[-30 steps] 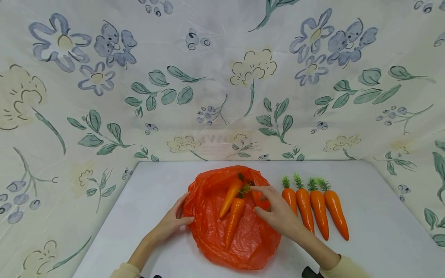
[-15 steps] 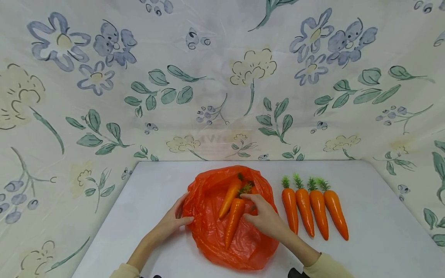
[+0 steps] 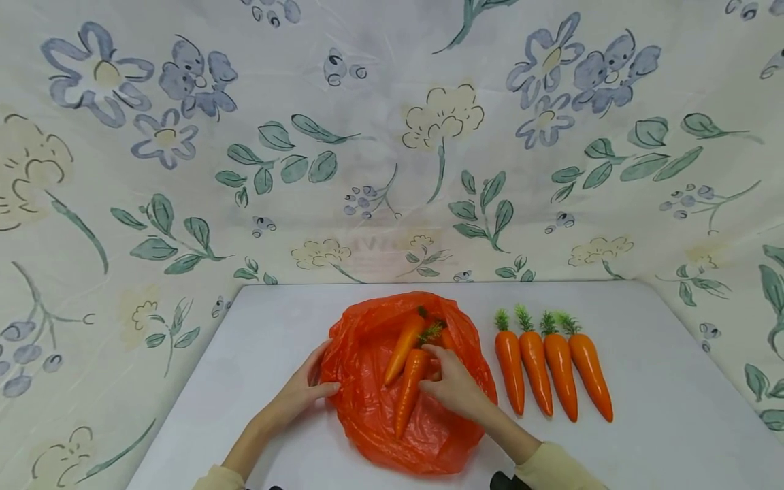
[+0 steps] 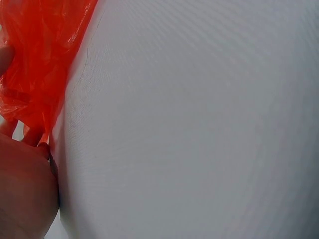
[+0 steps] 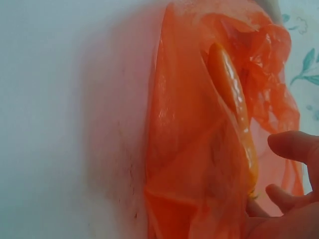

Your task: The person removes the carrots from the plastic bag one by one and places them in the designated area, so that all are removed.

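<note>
An orange-red plastic bag (image 3: pixel 367 408) lies with its mouth wide, and carrots are inside it. One carrot (image 3: pixel 412 395) points toward the front; another carrot (image 3: pixel 404 347) lies slanted beside it. A third orange piece shows partly behind my right hand (image 3: pixel 452 381). That hand reaches into the bag, index finger and thumb at the front carrot's right side, spread apart in the right wrist view. A carrot (image 5: pixel 232 82) shows there beside the film. My left hand (image 3: pixel 301 384) holds the bag's left side between thumb and fingers; the bag (image 4: pixel 40 59) is bunched at its fingers in the left wrist view.
Several carrots (image 3: pixel 537 374) with green tops lie in a row on the white table (image 3: pixel 661 381), right of the bag. A floral-patterned cloth (image 3: pixel 380 150) hangs behind the table and along its sides.
My right hand has moved left, from the bag's right side to the front carrot, uncovering more of the carrot row. The left hand stays at the bag.
</note>
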Motion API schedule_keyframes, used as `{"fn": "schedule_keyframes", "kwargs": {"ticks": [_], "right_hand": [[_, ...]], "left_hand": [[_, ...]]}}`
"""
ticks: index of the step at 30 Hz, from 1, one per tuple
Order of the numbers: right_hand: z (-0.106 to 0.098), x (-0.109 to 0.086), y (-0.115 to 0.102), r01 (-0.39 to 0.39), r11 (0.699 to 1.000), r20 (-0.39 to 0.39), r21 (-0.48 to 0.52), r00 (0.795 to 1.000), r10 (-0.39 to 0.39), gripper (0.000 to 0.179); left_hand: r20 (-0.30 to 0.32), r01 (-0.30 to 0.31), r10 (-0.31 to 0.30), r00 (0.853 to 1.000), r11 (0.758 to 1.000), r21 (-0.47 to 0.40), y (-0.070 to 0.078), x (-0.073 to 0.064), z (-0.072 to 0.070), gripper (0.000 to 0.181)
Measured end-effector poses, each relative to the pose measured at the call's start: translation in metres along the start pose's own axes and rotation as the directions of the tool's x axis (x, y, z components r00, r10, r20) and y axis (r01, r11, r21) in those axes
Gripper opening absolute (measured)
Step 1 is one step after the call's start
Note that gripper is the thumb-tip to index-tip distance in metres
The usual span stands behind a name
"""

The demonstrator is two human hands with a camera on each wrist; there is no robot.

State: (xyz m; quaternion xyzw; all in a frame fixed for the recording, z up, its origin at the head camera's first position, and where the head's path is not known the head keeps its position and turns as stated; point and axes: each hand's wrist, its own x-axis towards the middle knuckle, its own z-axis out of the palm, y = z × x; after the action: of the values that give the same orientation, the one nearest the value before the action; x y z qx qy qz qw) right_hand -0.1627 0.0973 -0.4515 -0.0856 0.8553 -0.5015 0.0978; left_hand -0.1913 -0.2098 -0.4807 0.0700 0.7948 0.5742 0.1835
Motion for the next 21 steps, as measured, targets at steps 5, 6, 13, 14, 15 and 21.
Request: {"fn": "schedule_keyframes", "kwargs": {"ticks": [5, 6, 13, 14, 15, 21], "right_hand": [[0.006, 0.002, -0.001, -0.028, 0.999, 0.003, -0.026, 1.0, 0.028, 0.064], [0.007, 0.003, -0.001, -0.03, 0.999, 0.002, -0.03, 1.0, 0.03, 0.065], [0.012, 0.007, 0.001, -0.054, 0.997, -0.01, -0.06, 0.999, 0.053, 0.069], [0.013, 0.008, 0.0, -0.062, 0.996, -0.01, -0.065, 0.998, 0.062, 0.07], [0.014, 0.01, 0.0, -0.071, 0.995, -0.011, -0.072, 0.997, 0.07, 0.071], [0.02, 0.014, -0.005, -0.095, 0.988, -0.032, -0.118, 0.995, 0.092, 0.075]], "left_hand": [[0.001, -0.004, 0.004, 1.0, 1.0, -0.004, 0.0, 0.0, 0.0, 0.088], [0.002, -0.005, 0.005, 1.0, 1.0, -0.004, 0.0, 0.0, 0.001, 0.088], [-0.001, 0.012, -0.012, 1.0, 1.0, 0.002, -0.001, 0.001, 0.001, 0.089], [-0.001, 0.012, -0.012, 1.0, 1.0, 0.004, -0.001, 0.001, 0.001, 0.089], [-0.004, 0.016, -0.016, 1.0, 1.0, 0.0, -0.001, 0.001, 0.002, 0.089], [0.002, 0.001, -0.001, 1.0, 1.0, 0.005, 0.001, 0.0, 0.001, 0.089]]}}
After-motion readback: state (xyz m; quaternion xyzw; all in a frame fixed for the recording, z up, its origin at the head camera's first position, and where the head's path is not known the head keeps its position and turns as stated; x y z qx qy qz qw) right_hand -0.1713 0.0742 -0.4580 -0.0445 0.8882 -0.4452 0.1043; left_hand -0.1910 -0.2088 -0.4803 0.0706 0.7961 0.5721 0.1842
